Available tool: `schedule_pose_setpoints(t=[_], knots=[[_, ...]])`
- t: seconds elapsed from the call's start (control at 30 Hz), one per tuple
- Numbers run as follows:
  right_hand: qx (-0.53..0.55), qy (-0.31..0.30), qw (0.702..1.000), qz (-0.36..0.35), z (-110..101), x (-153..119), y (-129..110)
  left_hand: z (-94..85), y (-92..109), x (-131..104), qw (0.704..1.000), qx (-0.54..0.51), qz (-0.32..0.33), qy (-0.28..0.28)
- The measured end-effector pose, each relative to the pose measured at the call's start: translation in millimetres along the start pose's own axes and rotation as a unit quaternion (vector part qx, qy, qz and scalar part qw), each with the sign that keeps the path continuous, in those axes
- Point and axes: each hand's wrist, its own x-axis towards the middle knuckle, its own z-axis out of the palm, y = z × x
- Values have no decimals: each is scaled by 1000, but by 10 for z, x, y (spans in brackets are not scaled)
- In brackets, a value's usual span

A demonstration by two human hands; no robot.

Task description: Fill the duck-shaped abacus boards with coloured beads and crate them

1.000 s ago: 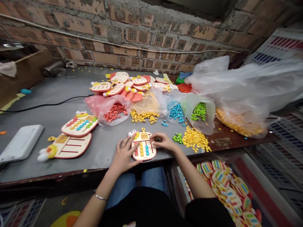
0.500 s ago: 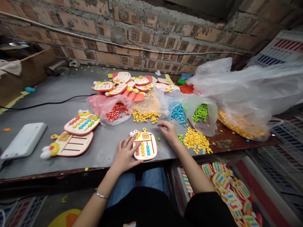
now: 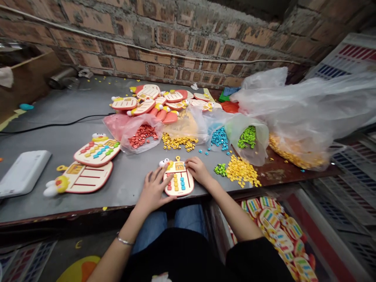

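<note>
A cream toy board (image 3: 179,192) with a yellow duck-like head and white eyes lies in front of me. Red, yellow and blue beads sit in columns in its slots; the rightmost slot shows no beads. My left hand (image 3: 155,188) rests with spread fingers over the board's left side, thumb along its lower edge. At the board's upper right corner, the fingertips of my right hand (image 3: 199,170) are pinched together; what is between them is too small to make out. Loose blue beads (image 3: 206,153) lie beyond this hand. Yellow beads (image 3: 241,171) and green beads (image 3: 220,169) are heaped to its right.
Open bags hold red beads (image 3: 143,136), yellow beads (image 3: 179,141), blue beads (image 3: 219,138) and green beads (image 3: 247,137). Behind them is a pile of boards (image 3: 148,92). A filled board (image 3: 96,152) overlaps another board (image 3: 89,178) at left, near a white device (image 3: 25,172). A bin (image 3: 296,196) of boards stands lower right.
My right hand has moved left and slightly down, from beside the loose blue beads onto the board's upper right corner. My left hand stays on the board. The view has shifted slightly.
</note>
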Motion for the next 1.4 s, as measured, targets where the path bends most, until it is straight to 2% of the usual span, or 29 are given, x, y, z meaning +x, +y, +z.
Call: schedule_pose_setpoints(t=[0.17,0.3,0.37,0.47,0.53,0.63,0.73,0.8,0.9,1.03,1.13,1.27,1.4], knots=[[75,-36,996,37,-37,-98,-8,-20,-2,7,1000,-3,7,-5],[140,-4,986,87,57,-100,-76,-23,0,9,1000,-7,8,-5],[159,-8,984,81,77,-86,-129,-18,0,6,1000,-1,4,-6],[177,-49,982,53,-5,-112,-163,-11,-4,6,1000,6,7,-10],[160,-24,985,62,-102,-169,-133,-12,-7,10,1000,5,14,-12],[69,45,991,105,-201,-267,-42,-17,-9,16,1000,-2,18,-13],[28,26,992,117,-197,-323,15,-19,-8,18,1000,-8,15,-10],[40,35,992,119,-162,-316,9,-18,-7,17,1000,-12,16,-7],[69,91,984,136,-95,-233,-25,-16,-9,14,1000,-17,19,-6],[164,133,960,184,15,-65,-17,-17,-10,13,1000,-9,21,-8],[175,113,960,185,66,-1,-3,-19,-11,15,1000,-4,22,-10],[123,56,981,139,46,-12,-51,-14,-13,18,1000,-6,22,-15],[66,42,991,106,31,18,-98,4,-22,18,1000,-4,20,-17]])
